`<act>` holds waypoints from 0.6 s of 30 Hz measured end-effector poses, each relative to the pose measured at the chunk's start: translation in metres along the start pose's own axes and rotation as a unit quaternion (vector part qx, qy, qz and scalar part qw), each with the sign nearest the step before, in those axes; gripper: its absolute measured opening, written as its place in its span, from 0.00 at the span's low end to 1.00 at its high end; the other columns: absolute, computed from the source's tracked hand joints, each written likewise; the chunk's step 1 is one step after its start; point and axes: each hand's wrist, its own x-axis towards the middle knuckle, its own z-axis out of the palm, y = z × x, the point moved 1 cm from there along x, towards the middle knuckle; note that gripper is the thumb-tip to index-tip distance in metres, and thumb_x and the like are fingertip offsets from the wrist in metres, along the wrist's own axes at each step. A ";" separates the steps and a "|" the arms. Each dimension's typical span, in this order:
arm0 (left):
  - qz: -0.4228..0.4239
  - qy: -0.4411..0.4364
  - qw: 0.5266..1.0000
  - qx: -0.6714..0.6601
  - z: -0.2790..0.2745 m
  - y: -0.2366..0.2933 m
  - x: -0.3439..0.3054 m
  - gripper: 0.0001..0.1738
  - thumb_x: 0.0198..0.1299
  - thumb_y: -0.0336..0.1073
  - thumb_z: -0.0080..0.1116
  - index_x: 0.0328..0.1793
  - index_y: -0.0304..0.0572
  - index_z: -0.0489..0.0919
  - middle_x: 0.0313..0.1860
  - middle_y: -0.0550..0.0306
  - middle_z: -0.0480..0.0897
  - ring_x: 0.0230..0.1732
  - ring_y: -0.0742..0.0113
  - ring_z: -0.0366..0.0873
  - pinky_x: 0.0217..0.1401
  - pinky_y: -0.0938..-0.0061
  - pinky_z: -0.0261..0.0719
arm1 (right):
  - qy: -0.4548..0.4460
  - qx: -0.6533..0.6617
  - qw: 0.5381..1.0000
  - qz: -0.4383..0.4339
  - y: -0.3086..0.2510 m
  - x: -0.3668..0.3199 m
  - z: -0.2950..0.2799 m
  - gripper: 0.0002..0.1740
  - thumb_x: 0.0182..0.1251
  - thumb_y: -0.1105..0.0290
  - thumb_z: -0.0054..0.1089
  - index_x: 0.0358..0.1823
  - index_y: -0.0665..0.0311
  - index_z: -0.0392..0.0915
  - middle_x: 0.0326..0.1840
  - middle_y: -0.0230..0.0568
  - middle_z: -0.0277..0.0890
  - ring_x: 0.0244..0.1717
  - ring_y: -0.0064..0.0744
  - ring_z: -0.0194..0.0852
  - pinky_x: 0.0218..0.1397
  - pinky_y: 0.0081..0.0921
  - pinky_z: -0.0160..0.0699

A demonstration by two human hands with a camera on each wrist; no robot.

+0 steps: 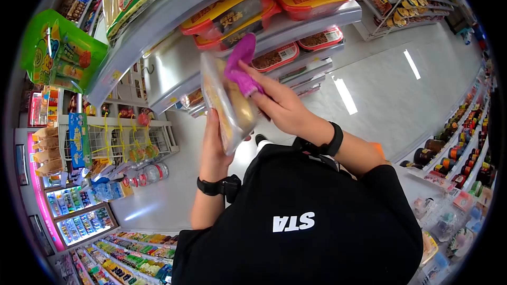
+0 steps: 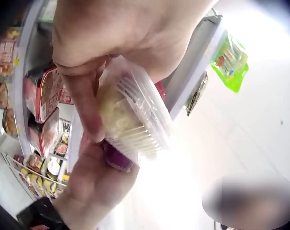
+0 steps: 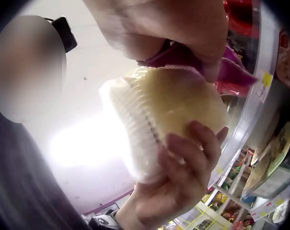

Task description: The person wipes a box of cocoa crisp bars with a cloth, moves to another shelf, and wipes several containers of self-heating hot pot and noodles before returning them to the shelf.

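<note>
My left hand (image 1: 213, 145) grips a clear plastic tray pack (image 1: 215, 100) by its lower side, with pale yellow food inside. In the right wrist view, its fingers (image 3: 183, 148) are curled over the pack's yellowish face. My right hand (image 1: 285, 106) pinches a purple cloth (image 1: 243, 76) against that same face, near the upper edge. One corner of the cloth sticks out past the fingertips. Seen from the left wrist, the ribbed clear side of the pack (image 2: 142, 120) faces outward, and the purple cloth (image 2: 117, 158) shows between the pack and the right palm.
Just beyond the pack is a grey store shelf (image 1: 177, 76) with red-lidded food tubs (image 1: 232, 13) above and more tubs (image 1: 277, 57) below. A green snack bag (image 1: 63, 53) hangs at the left. Jars line a rack (image 1: 449, 150) at the right.
</note>
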 end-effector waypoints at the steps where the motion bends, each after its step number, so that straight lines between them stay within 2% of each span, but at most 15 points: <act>1: -0.023 -0.084 0.994 -0.066 0.003 0.004 -0.001 0.26 0.76 0.52 0.38 0.69 0.42 0.65 0.53 0.51 0.80 0.45 0.57 0.84 0.47 0.68 0.86 | -0.001 0.007 1.000 -0.003 -0.001 -0.002 0.004 0.25 0.77 0.67 0.49 0.72 0.62 0.65 0.60 0.40 0.72 0.52 0.25 0.73 0.56 0.21 0.72; 2: -0.007 0.082 0.995 -0.057 0.009 0.001 -0.001 0.29 0.74 0.57 0.37 0.66 0.42 0.68 0.48 0.51 0.82 0.39 0.55 0.85 0.44 0.66 0.87 | -0.032 0.007 0.999 -0.040 -0.003 -0.005 0.009 0.24 0.75 0.68 0.51 0.71 0.61 0.67 0.70 0.49 0.61 0.64 0.40 0.65 0.65 0.28 0.65; 3: 0.029 0.074 0.996 -0.051 0.003 -0.002 0.001 0.30 0.71 0.57 0.43 0.67 0.42 0.68 0.53 0.51 0.80 0.46 0.54 0.84 0.51 0.64 0.86 | -0.062 0.006 0.995 -0.076 -0.004 -0.008 0.014 0.24 0.72 0.69 0.54 0.69 0.60 0.69 0.79 0.59 0.49 0.76 0.55 0.57 0.73 0.35 0.58; 4: 0.035 0.061 0.997 -0.038 -0.001 -0.002 0.003 0.30 0.71 0.56 0.46 0.71 0.46 0.65 0.61 0.53 0.75 0.58 0.55 0.76 0.61 0.62 0.78 | -0.055 -0.035 0.988 -0.137 -0.003 -0.009 0.019 0.26 0.69 0.71 0.57 0.69 0.54 0.71 0.78 0.60 0.52 0.74 0.60 0.57 0.73 0.37 0.60; 5: 0.040 0.045 0.998 -0.026 -0.002 -0.002 0.006 0.32 0.70 0.55 0.48 0.75 0.49 0.63 0.70 0.56 0.70 0.69 0.56 0.69 0.70 0.59 0.71 | -0.053 -0.033 0.989 -0.137 0.001 -0.007 0.022 0.26 0.69 0.71 0.57 0.69 0.54 0.71 0.78 0.60 0.52 0.74 0.60 0.57 0.73 0.37 0.60; 7: 0.071 -0.035 0.997 -0.017 0.012 -0.001 0.005 0.30 0.73 0.52 0.44 0.77 0.50 0.60 0.74 0.55 0.65 0.74 0.56 0.64 0.76 0.61 0.64 | -0.059 -0.171 0.937 -0.300 0.007 -0.005 0.028 0.29 0.64 0.73 0.61 0.68 0.52 0.72 0.74 0.56 0.58 0.70 0.58 0.63 0.67 0.37 0.67; 8: 0.086 -0.025 0.996 0.022 0.024 -0.003 -0.001 0.30 0.74 0.51 0.42 0.78 0.50 0.58 0.76 0.55 0.62 0.76 0.57 0.60 0.78 0.60 0.60 | -0.055 -0.183 0.934 -0.303 0.005 -0.006 0.031 0.27 0.60 0.74 0.64 0.63 0.47 0.77 0.73 0.56 0.60 0.68 0.61 0.65 0.66 0.42 0.68; 9: 0.075 -0.030 0.996 0.030 0.019 -0.006 -0.006 0.30 0.74 0.51 0.42 0.78 0.50 0.58 0.76 0.55 0.62 0.76 0.57 0.60 0.78 0.60 0.60 | -0.073 -0.231 0.918 -0.315 0.003 -0.008 0.030 0.27 0.57 0.73 0.65 0.60 0.46 0.79 0.71 0.51 0.63 0.65 0.59 0.68 0.65 0.43 0.70; 11: 0.112 -0.037 0.993 0.014 0.007 -0.017 -0.013 0.25 0.75 0.42 0.43 0.75 0.44 0.61 0.72 0.51 0.67 0.72 0.60 0.65 0.74 0.64 0.66 | -0.127 -0.231 0.908 -0.324 0.001 -0.009 0.027 0.27 0.56 0.74 0.65 0.59 0.45 0.80 0.69 0.48 0.67 0.65 0.57 0.68 0.65 0.44 0.70; 12: 0.124 0.022 0.991 0.048 0.008 -0.019 -0.010 0.25 0.75 0.46 0.41 0.74 0.48 0.63 0.68 0.54 0.72 0.65 0.62 0.73 0.62 0.69 0.78 | -0.128 -0.232 0.908 -0.326 0.003 -0.009 0.024 0.27 0.56 0.74 0.65 0.59 0.45 0.80 0.69 0.48 0.67 0.65 0.57 0.68 0.65 0.44 0.70; 13: 0.127 0.025 0.990 0.049 0.002 -0.019 -0.009 0.25 0.75 0.46 0.41 0.74 0.48 0.63 0.68 0.54 0.72 0.65 0.62 0.73 0.62 0.69 0.78 | -0.133 -0.228 0.902 -0.342 0.008 -0.009 0.023 0.27 0.57 0.73 0.64 0.61 0.46 0.78 0.69 0.47 0.68 0.66 0.56 0.68 0.65 0.44 0.70; 15: 0.040 -0.008 0.996 -0.084 -0.029 -0.025 -0.010 0.26 0.75 0.50 0.41 0.73 0.50 0.64 0.65 0.56 0.74 0.58 0.63 0.77 0.52 0.71 0.82 | -0.136 -0.218 0.898 -0.358 0.013 -0.009 0.029 0.28 0.59 0.72 0.63 0.64 0.47 0.76 0.68 0.47 0.69 0.67 0.55 0.68 0.65 0.44 0.70; 17: -0.049 -0.043 0.974 -0.218 -0.047 -0.028 -0.010 0.26 0.74 0.53 0.41 0.72 0.52 0.65 0.62 0.58 0.76 0.51 0.64 0.81 0.41 0.74 0.86 | -0.046 -0.173 0.930 -0.320 0.015 -0.005 0.034 0.32 0.63 0.69 0.58 0.71 0.49 0.67 0.64 0.48 0.71 0.63 0.53 0.70 0.62 0.41 0.73; 18: -0.030 -0.078 0.972 -0.220 -0.032 -0.023 -0.012 0.31 0.70 0.61 0.40 0.71 0.53 0.66 0.56 0.55 0.79 0.42 0.62 0.82 0.32 0.74 0.84 | -0.038 -0.163 0.940 -0.297 0.013 -0.001 0.034 0.32 0.68 0.68 0.55 0.74 0.56 0.62 0.66 0.53 0.69 0.65 0.58 0.66 0.66 0.43 0.68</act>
